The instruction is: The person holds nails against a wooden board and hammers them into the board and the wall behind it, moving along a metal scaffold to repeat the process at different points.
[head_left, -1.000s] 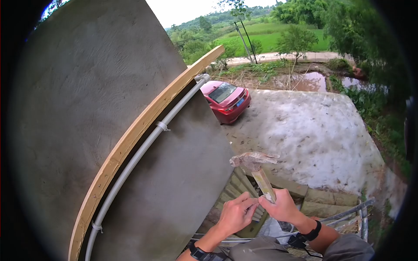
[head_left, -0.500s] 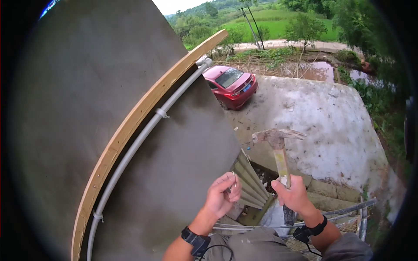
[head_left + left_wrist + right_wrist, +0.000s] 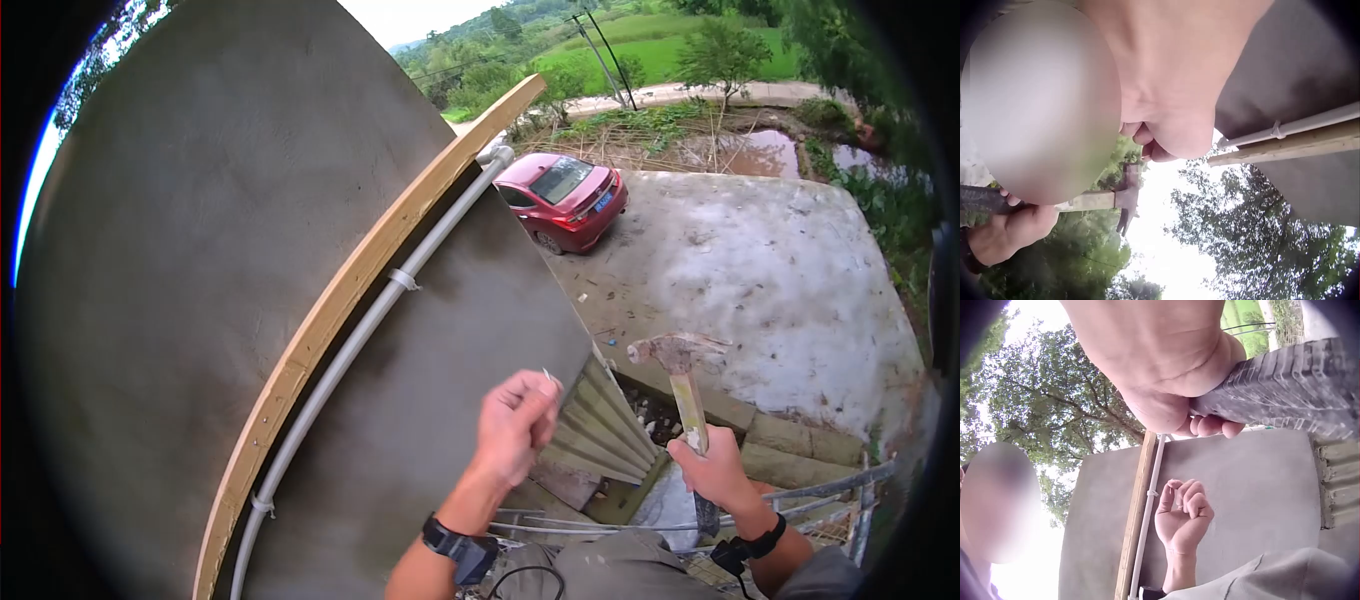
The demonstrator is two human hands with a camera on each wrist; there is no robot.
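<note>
My left hand (image 3: 535, 400) is raised in front of the grey plastered wall (image 3: 200, 230) and pinches a thin nail (image 3: 548, 376) between thumb and curled fingers. To its right, my right hand (image 3: 712, 468) grips the black rubber grip (image 3: 1285, 387) of a hammer, whose rusty claw head (image 3: 678, 352) points up on a pale wooden handle (image 3: 690, 410). The two hands are apart. The right wrist view shows the left hand (image 3: 1182, 515) with its fingers curled, near the wall. The left wrist view shows the hammer (image 3: 1124, 199) behind my palm.
A wooden batten (image 3: 380, 250) runs along the wall, with a white pipe (image 3: 370, 310) clipped beside it. Far below lie a concrete yard (image 3: 780, 270), a red car (image 3: 565, 200) and steps (image 3: 600, 430). Metal scaffold rails (image 3: 820, 485) sit by my legs.
My left hand has parted from the right and risen toward the wall with the nail. The hammer has moved right and apart from the left hand, still held upright.
</note>
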